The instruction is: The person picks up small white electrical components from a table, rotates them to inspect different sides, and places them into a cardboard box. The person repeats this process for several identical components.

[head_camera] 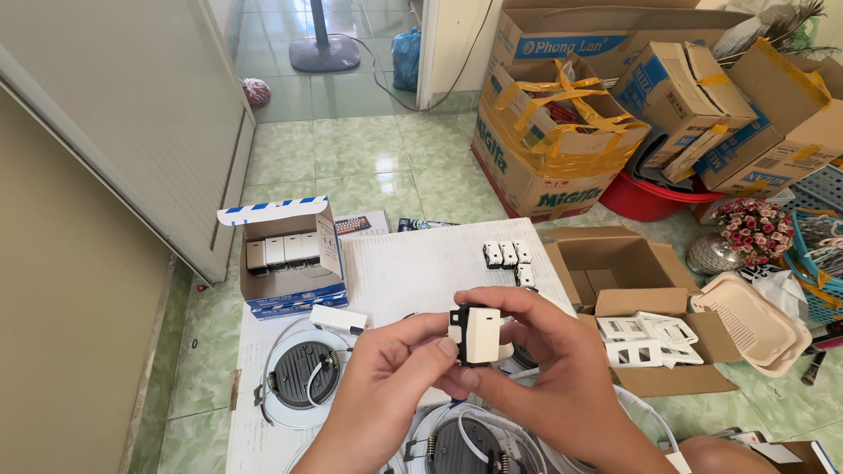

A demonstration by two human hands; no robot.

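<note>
A small white switch module (pixel 475 334) with a black back is held up in front of me over the white table (pixel 421 263). My left hand (pixel 386 386) pinches its left side with thumb and fingers. My right hand (pixel 544 369) wraps around its right side and top. Several more white switch modules (pixel 509 255) lie in a loose group on the far part of the table. An open blue and white box (pixel 290 254) at the table's left holds a row of similar modules.
Round recessed light fittings (pixel 303 373) with wires lie on the near table. An open cardboard box (pixel 650 325) with white face plates sits to the right. Stacked cartons (pixel 562 132), a red basin (pixel 645 200) and a flower pot (pixel 751 228) crowd the tiled floor behind.
</note>
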